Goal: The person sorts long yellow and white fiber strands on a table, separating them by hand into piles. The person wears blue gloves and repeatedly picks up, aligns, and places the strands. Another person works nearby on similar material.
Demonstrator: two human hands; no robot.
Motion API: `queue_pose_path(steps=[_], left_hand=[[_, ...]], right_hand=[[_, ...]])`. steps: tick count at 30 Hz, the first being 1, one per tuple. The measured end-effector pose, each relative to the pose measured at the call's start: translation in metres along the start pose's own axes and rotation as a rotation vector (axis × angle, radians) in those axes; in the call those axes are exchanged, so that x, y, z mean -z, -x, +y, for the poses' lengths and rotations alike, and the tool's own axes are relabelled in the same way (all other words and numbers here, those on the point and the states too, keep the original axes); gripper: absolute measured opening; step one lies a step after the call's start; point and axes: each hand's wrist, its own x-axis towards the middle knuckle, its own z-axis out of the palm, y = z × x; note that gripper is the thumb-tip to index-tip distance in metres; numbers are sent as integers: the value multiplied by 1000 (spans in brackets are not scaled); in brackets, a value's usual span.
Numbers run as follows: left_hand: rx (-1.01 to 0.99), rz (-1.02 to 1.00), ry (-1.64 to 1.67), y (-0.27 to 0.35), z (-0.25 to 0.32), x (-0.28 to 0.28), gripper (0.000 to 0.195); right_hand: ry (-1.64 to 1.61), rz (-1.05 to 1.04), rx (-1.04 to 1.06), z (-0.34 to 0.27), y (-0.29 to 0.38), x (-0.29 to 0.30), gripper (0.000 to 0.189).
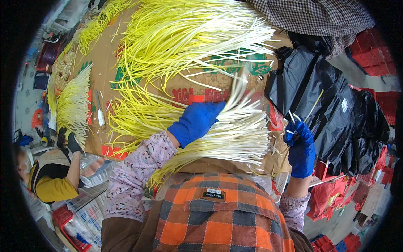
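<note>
Yellow chives with white stalk ends lie in a near heap (239, 138) and a larger far heap (195, 34) on a flattened cardboard sheet (148, 85). My left hand (196, 123), in a blue glove, is closed around some stalks over the near heap; their white ends stick up past the fingers and look blurred. My right hand (300, 148), also in a blue glove, is right of that heap by the cardboard's edge. Its fingers are closed on a few short stalk pieces (292, 118). A knife (99, 108) with a white handle lies left of the near heap.
Black plastic sheeting (315, 91) covers things at the right, beside a checked cloth (318, 15). At the left a person in dark gloves (67, 141) handles another chive pile (74, 104). Red crates (373, 53) stand at the far right, and a red basket (64, 217) at lower left.
</note>
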Motion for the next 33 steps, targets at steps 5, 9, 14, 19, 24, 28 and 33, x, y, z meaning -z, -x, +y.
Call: queue_pose_path(steps=[5, 9, 14, 19, 24, 28, 33], left_hand=[[-9, -210, -310, -24, -10, 30, 44], [-164, 37, -216, -72, -41, 54, 46], [-137, 15, -403, -106, -67, 83, 56], [-9, -139, -709, -125, -58, 101, 69], [-243, -81, -470, -82, -24, 72, 67], [-82, -171, -385, -50, -20, 42, 31], [-41, -173, -527, -60, -25, -6, 10]], right_hand=[[92, -23, 20, 7, -5, -1, 21], [80, -15, 20, 7, -8, -1, 23], [87, 42, 68, 10, -10, 0, 25], [91, -24, 32, 11, -14, 6, 25], [150, 28, 50, 4, -13, 7, 28], [301, 216, 79, -5, -9, -9, 30], [391, 18, 81, -1, -41, -44, 16]])
